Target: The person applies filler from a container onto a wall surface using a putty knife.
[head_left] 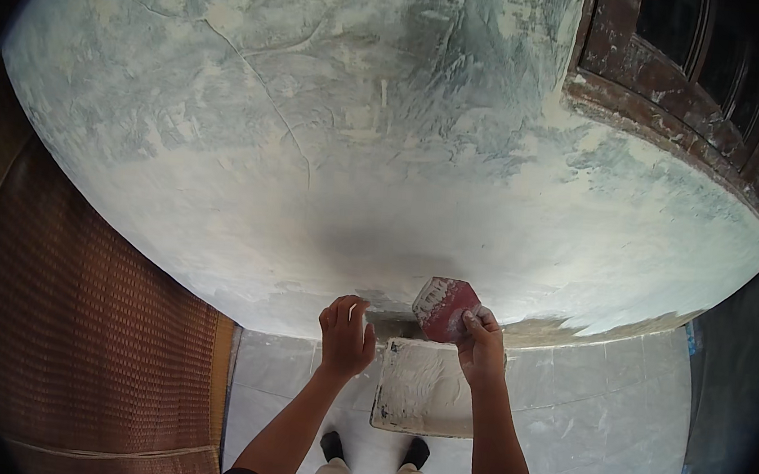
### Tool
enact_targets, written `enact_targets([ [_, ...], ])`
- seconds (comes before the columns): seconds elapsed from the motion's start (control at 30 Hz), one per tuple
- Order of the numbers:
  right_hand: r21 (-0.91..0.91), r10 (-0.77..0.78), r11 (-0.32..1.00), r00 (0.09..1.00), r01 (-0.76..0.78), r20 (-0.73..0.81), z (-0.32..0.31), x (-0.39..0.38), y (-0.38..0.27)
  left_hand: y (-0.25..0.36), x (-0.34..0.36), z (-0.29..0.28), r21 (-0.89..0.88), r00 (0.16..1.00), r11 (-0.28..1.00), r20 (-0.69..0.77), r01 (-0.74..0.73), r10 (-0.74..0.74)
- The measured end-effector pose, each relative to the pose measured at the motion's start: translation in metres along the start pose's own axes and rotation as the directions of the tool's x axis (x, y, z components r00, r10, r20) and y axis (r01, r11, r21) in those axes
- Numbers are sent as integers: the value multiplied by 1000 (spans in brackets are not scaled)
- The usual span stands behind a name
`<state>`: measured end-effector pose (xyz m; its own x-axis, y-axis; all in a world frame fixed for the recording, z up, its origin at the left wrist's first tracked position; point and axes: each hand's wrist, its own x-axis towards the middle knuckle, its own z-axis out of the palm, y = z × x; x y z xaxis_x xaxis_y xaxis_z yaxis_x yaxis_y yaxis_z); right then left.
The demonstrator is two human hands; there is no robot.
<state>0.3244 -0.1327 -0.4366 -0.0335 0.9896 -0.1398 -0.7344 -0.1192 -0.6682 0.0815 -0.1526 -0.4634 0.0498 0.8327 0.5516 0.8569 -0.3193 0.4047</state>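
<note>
My right hand (481, 345) grips a red hexagonal plate (452, 316) smeared with white paste, held up near the bottom of the wall. Below it a rectangular tray (420, 390) coated with pale, creamy paste lies on the floor. My left hand (345, 338) is raised left of the tray, fingers loosely curved and apart; a pale patch by its fingertips is too unclear to tell. The wall (298, 140) has patchy grey and white coating, a long crack and a bare, darker strip along its foot.
At the upper right is a brown, paint-spattered window frame (644, 98). A brown woven mat (101, 321) covers the left side. Grey tiled floor (580, 417) surrounds my feet (415, 452), which are in dark socks. A dark panel (728, 376) stands at the right.
</note>
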Motion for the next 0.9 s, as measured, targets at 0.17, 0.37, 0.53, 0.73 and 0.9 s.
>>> enact_targets([
  [0.17, -44, -116, 992, 989, 121, 87, 76, 3, -68, 22, 71, -50, 58, 985, 993, -133, -102, 109],
  [0.37, -1, -311, 946, 906, 325, 287, 156, 3, -134, 47, 148, -113, 122, 907, 961, -320, -248, 274],
  [0.53, 19, -378, 921, 882, 389, 280, 241, -12, -171, 60, 207, -173, 217, 813, 923, -439, -317, 383],
  [0.73, -8, -488, 841, 764, 541, 422, 310, -14, -200, 67, 266, -244, 268, 696, 878, -535, -397, 479],
  [0.9, 23, -623, 718, 628, 696, 466, 383, -25, -209, 62, 301, -296, 350, 636, 848, -561, -398, 530],
])
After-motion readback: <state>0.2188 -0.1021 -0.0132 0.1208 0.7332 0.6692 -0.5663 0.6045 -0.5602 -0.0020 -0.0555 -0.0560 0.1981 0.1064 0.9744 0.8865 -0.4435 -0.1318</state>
